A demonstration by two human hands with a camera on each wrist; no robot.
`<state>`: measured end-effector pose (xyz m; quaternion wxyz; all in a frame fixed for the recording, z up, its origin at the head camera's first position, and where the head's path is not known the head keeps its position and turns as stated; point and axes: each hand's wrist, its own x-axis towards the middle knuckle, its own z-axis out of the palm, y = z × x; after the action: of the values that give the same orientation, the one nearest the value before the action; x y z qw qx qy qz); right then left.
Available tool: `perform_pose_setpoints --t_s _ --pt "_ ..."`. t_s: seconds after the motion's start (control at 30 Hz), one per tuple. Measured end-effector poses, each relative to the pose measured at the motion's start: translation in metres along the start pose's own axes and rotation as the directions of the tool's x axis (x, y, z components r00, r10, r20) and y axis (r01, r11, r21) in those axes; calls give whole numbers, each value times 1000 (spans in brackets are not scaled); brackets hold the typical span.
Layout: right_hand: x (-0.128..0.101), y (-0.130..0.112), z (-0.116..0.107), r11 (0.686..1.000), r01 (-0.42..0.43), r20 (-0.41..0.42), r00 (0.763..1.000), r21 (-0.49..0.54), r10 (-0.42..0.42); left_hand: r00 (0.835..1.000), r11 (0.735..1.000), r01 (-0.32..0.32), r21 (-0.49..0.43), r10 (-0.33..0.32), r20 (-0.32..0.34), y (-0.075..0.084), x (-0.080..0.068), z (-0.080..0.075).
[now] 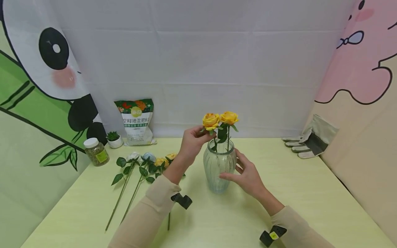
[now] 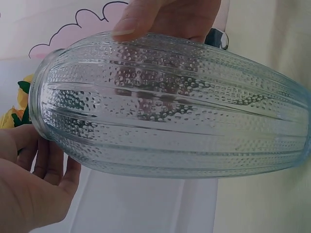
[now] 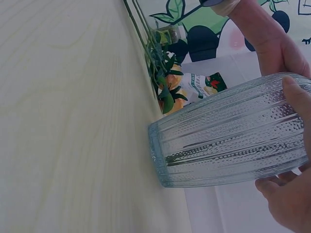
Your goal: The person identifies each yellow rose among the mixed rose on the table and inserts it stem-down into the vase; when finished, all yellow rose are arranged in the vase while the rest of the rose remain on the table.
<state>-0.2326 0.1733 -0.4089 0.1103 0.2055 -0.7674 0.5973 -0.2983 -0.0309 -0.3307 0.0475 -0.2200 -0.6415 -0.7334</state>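
While the right hand [image 1: 246, 174] steadies the ribbed glass vase [image 1: 219, 167] with relaxed, spread fingers, the left hand [image 1: 193, 142] pinches 1 of 2 yellow roses [image 1: 211, 121] upright at its mouth.

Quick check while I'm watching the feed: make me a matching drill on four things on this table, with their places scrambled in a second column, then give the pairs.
Things:
1. two yellow roses
2. work gloves
3. fertiliser bag
4. lidded jar

Places:
A. far right, by the pink wall
B. leaning on the white backdrop, left of centre
C. stems in the glass vase
D. far left, near the small potted succulent

Pairs: 1-C, 2-A, 3-B, 4-D

The left hand pinches one rose below its bloom; the right hand rests against the vase's side.
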Motion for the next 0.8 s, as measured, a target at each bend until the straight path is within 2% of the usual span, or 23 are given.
perform_pose_setpoints --t_s 0.17,0.57,0.8 --pt "-1 -1 -1 1000 2 0 1000 0 -2 1000 1000 9 11 -9 -10 -3 0 -1" --pt "0 1 -1 1000 8 0 1000 -7 -8 996 996 84 -22 -83 25 -9 -3 -7" --pt "-1 0 -2 1000 -1 4 1000 -11 1 993 991 116 -71 -116 1 -12 -8 -13"
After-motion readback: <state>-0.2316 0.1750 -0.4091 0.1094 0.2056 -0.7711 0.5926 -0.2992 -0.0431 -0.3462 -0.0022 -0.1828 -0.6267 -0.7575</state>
